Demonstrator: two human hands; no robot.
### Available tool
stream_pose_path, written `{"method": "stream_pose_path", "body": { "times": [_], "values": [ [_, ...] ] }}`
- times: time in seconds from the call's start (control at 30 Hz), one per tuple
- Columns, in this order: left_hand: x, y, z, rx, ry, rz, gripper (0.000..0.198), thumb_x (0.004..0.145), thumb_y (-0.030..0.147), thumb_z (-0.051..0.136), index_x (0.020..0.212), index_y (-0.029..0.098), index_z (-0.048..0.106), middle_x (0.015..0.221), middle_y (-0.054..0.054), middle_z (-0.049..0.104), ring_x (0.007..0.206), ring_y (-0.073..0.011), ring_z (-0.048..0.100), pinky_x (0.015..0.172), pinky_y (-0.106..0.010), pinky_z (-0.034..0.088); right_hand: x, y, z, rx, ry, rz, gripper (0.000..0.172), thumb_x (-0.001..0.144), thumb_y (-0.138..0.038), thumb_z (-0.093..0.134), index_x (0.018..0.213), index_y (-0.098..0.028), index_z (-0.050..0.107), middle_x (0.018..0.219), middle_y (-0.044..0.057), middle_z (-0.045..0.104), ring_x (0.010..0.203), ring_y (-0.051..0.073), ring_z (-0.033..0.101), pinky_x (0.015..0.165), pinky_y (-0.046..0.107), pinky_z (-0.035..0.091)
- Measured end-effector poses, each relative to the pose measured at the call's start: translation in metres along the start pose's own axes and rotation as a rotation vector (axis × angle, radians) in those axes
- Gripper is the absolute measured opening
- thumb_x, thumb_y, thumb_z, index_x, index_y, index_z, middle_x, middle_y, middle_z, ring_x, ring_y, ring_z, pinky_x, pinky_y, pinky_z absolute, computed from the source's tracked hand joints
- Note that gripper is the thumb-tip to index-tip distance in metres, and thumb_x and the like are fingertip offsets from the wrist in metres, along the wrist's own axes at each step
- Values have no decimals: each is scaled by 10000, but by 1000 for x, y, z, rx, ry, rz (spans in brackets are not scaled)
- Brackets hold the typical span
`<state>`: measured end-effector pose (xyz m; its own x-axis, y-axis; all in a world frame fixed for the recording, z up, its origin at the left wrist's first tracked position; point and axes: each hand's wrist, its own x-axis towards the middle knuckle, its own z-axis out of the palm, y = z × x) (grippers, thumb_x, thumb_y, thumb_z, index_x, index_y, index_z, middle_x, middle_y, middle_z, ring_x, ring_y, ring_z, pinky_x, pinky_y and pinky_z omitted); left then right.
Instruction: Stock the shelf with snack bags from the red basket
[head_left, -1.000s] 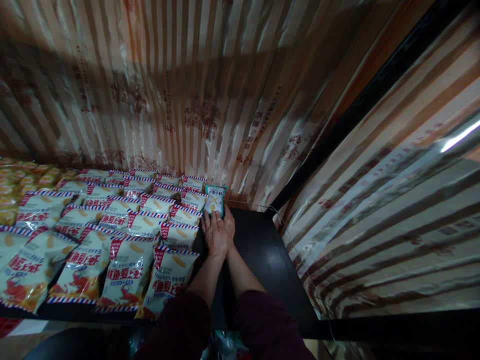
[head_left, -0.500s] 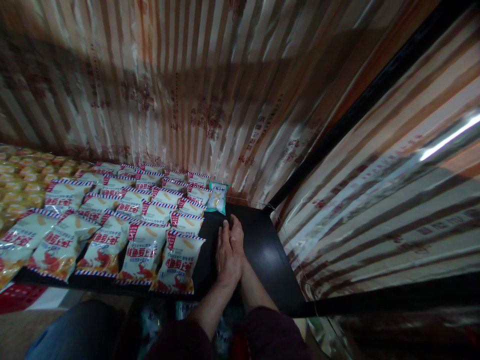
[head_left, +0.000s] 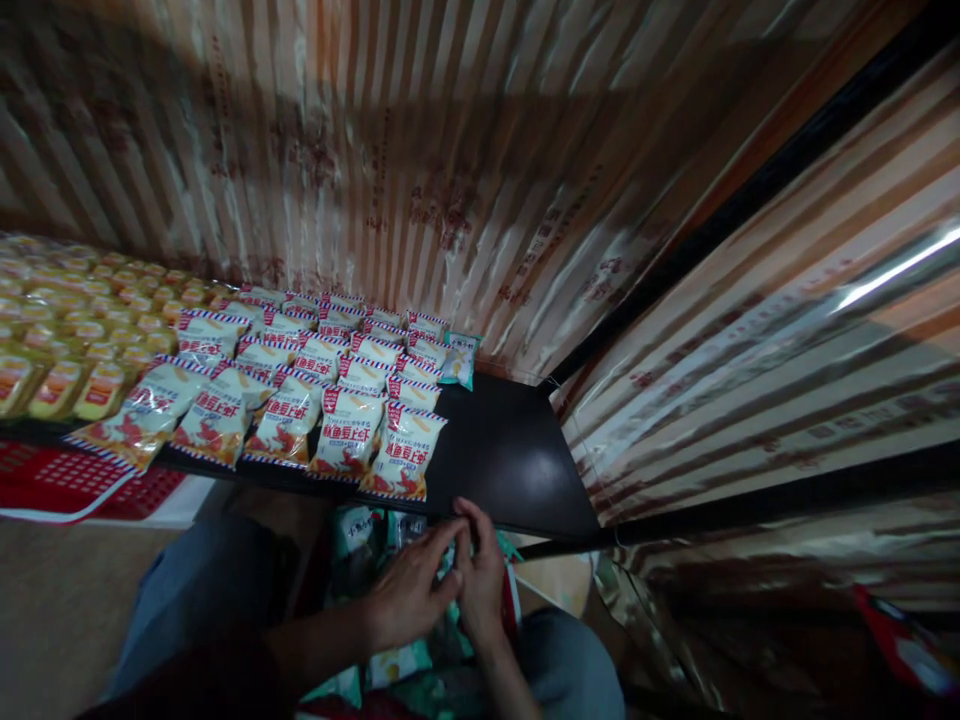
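My left hand [head_left: 409, 592] and my right hand [head_left: 480, 585] are together low in the view, just below the front edge of the black shelf [head_left: 510, 470]. Their fingers are curled and touch over a pile of teal snack packets [head_left: 352, 530] between my knees. What the fingers hold is hidden in the dark. One teal packet [head_left: 459, 358] lies at the back of the shelf, at the right end of the rows of white, red and blue snack bags [head_left: 345, 440].
Yellow packets [head_left: 67, 330] fill the shelf's far left. A striped foil wall [head_left: 420, 180] rises behind and to the right. A red mat [head_left: 75, 485] lies on the floor at the left. My trouser legs [head_left: 202, 590] frame the pile.
Both hands have pulled back from the teal packet at the back of the shelf, down past the front edge to the pile at my knees. The view has tilted downward.
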<state>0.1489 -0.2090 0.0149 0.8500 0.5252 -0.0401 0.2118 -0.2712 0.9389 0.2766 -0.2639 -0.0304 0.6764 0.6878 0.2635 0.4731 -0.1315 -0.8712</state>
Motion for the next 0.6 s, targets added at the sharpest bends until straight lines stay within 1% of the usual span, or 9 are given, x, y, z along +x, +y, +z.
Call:
{"method": "stream_pose_path", "body": {
  "times": [0.07,0.13,0.2,0.27,0.37,0.43,0.5,0.53,0.6],
  "values": [
    [-10,-20,-9,87,77,-111,522,820,198,409,1339,179,456,1347,-103,539,1193,-196,537,1045,-352,404,-25,-6,1,-76,49,-98,275,887,-338,468,1032,-182,641,1083,112,668,1044,219,610,920,398,467],
    [-13,-39,-13,180,134,-226,442,814,158,394,1225,192,554,1264,-85,594,1116,-175,583,1003,-309,431,-38,-11,5,-130,85,-156,263,894,-311,448,1005,-183,650,1033,106,668,1022,212,607,910,386,466],
    [-14,-53,-14,215,172,-298,402,810,131,376,1146,172,593,1191,-99,624,1098,-180,590,995,-308,429,-43,-12,11,-154,41,-150,266,895,-302,432,978,-191,659,972,92,673,968,203,619,877,366,478],
    [-13,-61,-13,236,182,-332,400,807,122,374,1145,142,588,1204,-121,607,1136,-188,566,1019,-310,404,-43,-7,16,-169,-39,-81,278,882,-313,433,970,-193,668,964,91,681,946,207,627,864,360,486],
    [-13,-64,-11,273,152,-342,419,802,127,402,1189,136,563,1298,-125,548,1216,-191,508,1066,-305,352,-43,12,22,-187,-92,90,326,842,-353,458,1008,-174,674,1024,114,691,982,233,631,896,380,482],
    [-15,-66,-11,294,107,-344,414,796,142,431,1187,143,569,1284,-122,562,1204,-203,521,1058,-316,362,-46,28,23,-180,-138,184,375,828,-391,468,1040,-160,673,1074,127,687,1028,248,624,943,396,463],
    [-18,-68,-11,313,54,-345,399,789,167,465,1169,140,584,1220,-128,602,1156,-223,556,1031,-337,394,-52,42,22,-154,-198,251,441,827,-442,462,1088,-146,659,1126,138,673,1073,255,612,975,404,447],
    [-20,-70,-11,322,31,-342,396,789,177,473,1165,138,588,1202,-131,613,1145,-231,562,1024,-347,402,-56,47,22,-140,-220,277,481,827,-469,457,1116,-135,647,1153,146,662,1093,259,604,987,407,441],
    [-24,-73,-11,338,-9,-324,405,796,197,477,1183,142,581,1233,-133,600,1182,-237,537,1043,-358,385,-63,52,21,-123,-244,323,557,825,-517,446,1160,-110,625,1198,165,640,1131,267,587,1008,412,426]
  ]
}}
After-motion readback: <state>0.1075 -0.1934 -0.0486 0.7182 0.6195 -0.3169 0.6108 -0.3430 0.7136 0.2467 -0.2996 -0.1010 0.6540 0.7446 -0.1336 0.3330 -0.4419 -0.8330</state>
